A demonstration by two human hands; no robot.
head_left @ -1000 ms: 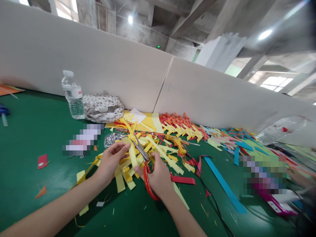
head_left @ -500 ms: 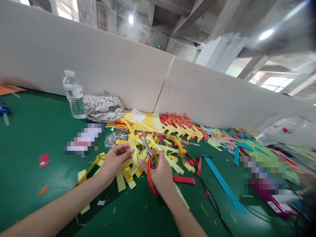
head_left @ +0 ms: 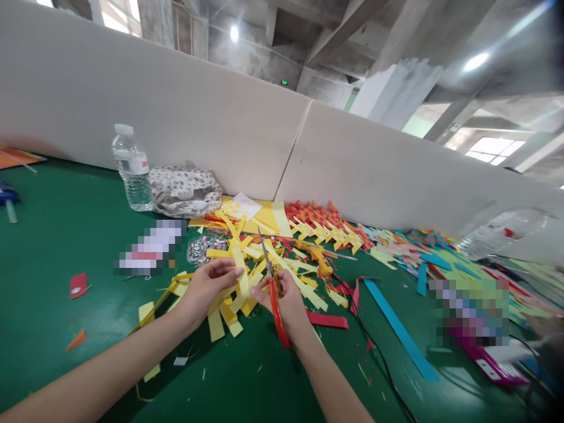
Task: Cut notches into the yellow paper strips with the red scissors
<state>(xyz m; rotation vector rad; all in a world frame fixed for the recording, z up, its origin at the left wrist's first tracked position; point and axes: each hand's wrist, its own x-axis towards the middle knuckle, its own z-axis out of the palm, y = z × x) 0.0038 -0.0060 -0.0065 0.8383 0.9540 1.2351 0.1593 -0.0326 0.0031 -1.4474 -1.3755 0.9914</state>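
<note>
My left hand point(head_left: 210, 291) pinches a pale yellow paper strip point(head_left: 240, 271) between thumb and fingers. Red-handled scissors point(head_left: 275, 302) are held in my right hand point(head_left: 284, 299), their blades pointing up and away and looking nearly closed. The right thumb reaches toward the lower part of the strip; whether it touches is unclear. Beneath and beyond both hands lies a heap of yellow strips point(head_left: 229, 317). Just past the left hand is a clear bag of small round pieces point(head_left: 203, 249).
A water bottle point(head_left: 132, 170) stands beside a patterned pouch point(head_left: 187, 191) at the back left. Woven red and yellow paper pieces point(head_left: 326, 226) lie by the white partition point(head_left: 379, 158). A blue strip point(head_left: 400, 329), black cable point(head_left: 374, 346) and magenta device point(head_left: 489, 361) are to the right.
The scissors have turned in my right hand, so the handles look narrower and the blades closer together. The right thumb has moved slightly. My left hand still holds the strip, which now looks straighter.
</note>
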